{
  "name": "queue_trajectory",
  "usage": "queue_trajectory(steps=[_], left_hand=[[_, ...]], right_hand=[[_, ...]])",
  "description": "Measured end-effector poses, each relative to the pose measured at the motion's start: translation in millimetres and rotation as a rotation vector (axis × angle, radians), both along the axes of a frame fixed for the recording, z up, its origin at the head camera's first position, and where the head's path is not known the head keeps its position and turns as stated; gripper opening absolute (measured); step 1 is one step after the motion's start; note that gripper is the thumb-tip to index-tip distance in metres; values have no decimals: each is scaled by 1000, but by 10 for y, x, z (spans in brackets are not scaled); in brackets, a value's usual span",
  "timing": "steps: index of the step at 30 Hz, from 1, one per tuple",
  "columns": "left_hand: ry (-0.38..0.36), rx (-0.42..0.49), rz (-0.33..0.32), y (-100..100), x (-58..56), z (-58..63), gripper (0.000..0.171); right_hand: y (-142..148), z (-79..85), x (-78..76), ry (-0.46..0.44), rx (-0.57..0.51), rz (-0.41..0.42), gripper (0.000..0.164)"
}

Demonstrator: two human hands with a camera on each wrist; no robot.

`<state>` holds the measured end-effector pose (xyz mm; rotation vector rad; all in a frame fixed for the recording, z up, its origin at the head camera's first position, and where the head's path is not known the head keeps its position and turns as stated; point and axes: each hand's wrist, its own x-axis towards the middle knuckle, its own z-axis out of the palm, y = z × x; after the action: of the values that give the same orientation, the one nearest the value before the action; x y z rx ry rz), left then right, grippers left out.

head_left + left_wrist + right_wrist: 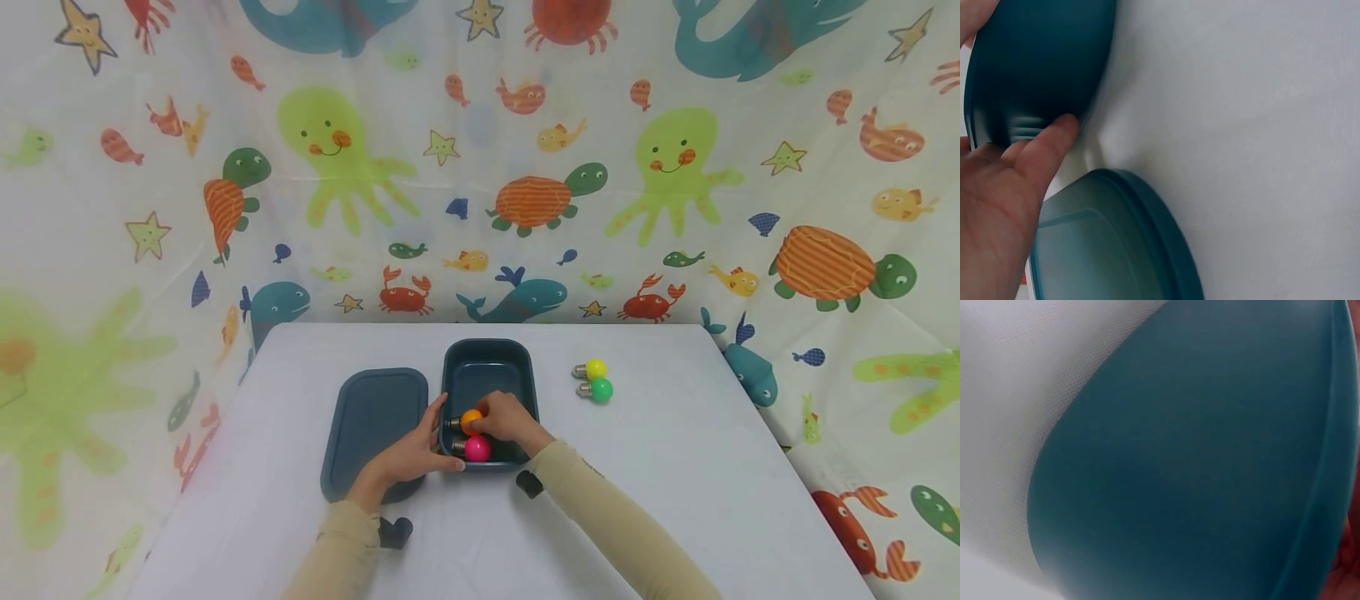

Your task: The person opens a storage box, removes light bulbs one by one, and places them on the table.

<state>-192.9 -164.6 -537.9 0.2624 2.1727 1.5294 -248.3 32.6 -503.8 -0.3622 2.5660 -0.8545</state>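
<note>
A dark blue-grey rectangular container (491, 350) stands on the white table. Inside its near half lie an orange light bulb (470, 419) and, closer to the front wall, a pink light bulb (477, 449). My right hand (506, 417) reaches over the container's right side and pinches the orange bulb. With fingers and thumb spread, my left hand (412, 450) touches the container's outside at the near left corner. The left wrist view shows that hand against the container wall (1047, 56). In the right wrist view the container wall (1191, 456) hides most of the right hand.
A matching flat lid (378, 417) lies left of the container, partly under the left forearm. To the right, a yellow light bulb (595, 370) and a green light bulb (601, 390) lie side by side. A curtain printed with sea animals (480, 250) hangs behind the table (645, 500).
</note>
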Motion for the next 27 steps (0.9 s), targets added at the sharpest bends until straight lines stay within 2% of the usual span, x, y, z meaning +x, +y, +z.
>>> queue_trajectory(steps=[6,18,27], left_hand=[[0,1,2,-5,4,-1,113],[-9,-13,17,13,-2,21,114],[-9,-5,19,4,-19,-7,115]], right_hand=[[-14,-12,5,26,-5,9,31],[44,35,-9,107,-10,16,31],[193,82,-49,180,-39,-21,35]])
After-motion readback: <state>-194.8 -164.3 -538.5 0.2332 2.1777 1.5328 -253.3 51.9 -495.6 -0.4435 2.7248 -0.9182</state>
